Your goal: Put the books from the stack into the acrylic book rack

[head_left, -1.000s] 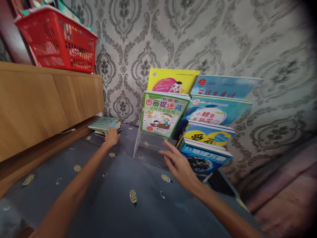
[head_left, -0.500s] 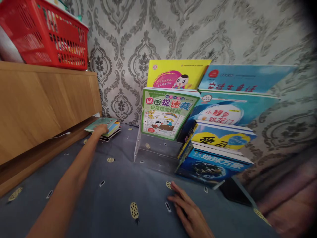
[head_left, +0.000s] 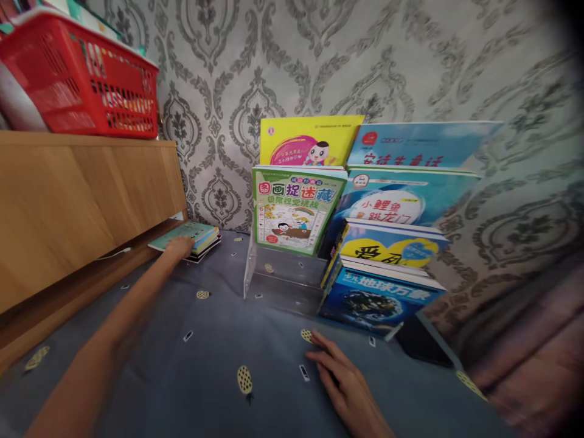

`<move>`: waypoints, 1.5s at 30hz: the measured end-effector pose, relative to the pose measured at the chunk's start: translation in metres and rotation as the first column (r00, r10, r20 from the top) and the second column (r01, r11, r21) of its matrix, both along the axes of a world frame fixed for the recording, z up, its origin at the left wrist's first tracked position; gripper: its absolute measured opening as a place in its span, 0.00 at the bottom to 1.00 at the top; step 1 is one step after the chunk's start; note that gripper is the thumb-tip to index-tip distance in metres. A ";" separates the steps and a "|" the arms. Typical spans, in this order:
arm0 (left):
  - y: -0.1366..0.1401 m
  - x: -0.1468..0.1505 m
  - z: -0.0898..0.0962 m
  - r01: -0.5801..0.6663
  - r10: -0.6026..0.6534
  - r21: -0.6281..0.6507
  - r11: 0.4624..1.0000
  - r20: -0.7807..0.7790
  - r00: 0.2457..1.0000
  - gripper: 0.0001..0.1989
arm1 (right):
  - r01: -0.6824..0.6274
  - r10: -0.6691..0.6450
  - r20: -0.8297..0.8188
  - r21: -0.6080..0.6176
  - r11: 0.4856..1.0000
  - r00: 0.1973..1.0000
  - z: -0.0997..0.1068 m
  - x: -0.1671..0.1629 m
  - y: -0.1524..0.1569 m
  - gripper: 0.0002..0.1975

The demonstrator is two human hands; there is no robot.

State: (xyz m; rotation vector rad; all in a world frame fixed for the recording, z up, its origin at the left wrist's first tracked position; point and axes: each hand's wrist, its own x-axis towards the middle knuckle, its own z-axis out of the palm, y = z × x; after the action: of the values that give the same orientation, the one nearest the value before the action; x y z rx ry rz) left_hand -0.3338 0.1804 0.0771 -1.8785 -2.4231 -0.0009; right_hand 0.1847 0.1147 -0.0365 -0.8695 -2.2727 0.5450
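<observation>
At the far left, my left hand [head_left: 180, 246] is at the front edge of a green book [head_left: 172, 233], its fingers on the cover and closed about the edge. That book lies on top of a small pile of books [head_left: 208, 244] on the dark blue sheet. Nearer to me, my right hand [head_left: 344, 380] rests on the sheet, fingers apart and holding nothing. Beyond it stands a clear book rack [head_left: 283, 286]. Its left column has a green picture book [head_left: 296, 210] before a yellow book [head_left: 310, 137]. On the right are several blue books [head_left: 378, 298] in tiers.
A wooden cabinet [head_left: 91, 194] runs along the left, with a red plastic basket [head_left: 114, 91] on top. A white cable [head_left: 114, 253] pokes out below it. A black phone-like slab [head_left: 424, 342] lies right of the rack. Patterned wallpaper covers the wall [head_left: 214, 121] behind.
My left hand has shifted slightly left and toward me, and the green book has slid a little left on the pile. My right hand has barely moved. The view has turned slightly.
</observation>
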 end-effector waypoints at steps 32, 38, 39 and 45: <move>-0.149 0.047 -0.038 -0.439 0.439 -0.031 0.898 -0.006 0.898 0.24 | -0.046 0.046 0.001 -0.053 0.998 0.999 0.012 -0.007 -0.002 0.17; -0.146 0.041 -0.025 -0.346 0.341 -0.035 0.938 -0.092 0.935 0.23 | -0.044 0.045 0.005 -0.061 0.997 0.999 0.013 -0.008 -0.001 0.16; -0.140 0.041 -0.026 -0.322 0.320 -0.013 0.947 -0.078 0.944 0.24 | -0.043 0.044 0.010 -0.058 0.997 0.999 0.013 -0.008 -0.002 0.16; -0.115 0.045 -0.052 -0.269 0.270 0.045 0.962 -0.008 0.963 0.26 | -0.046 0.048 0.031 -0.039 0.998 0.998 0.014 -0.008 -0.004 0.17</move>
State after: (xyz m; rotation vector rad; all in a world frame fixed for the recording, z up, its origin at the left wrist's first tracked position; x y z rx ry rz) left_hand -0.2889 0.0650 0.0250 -1.5106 -2.6247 -0.0241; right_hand 0.1764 0.1111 -0.0229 -0.8507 -2.3232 0.6021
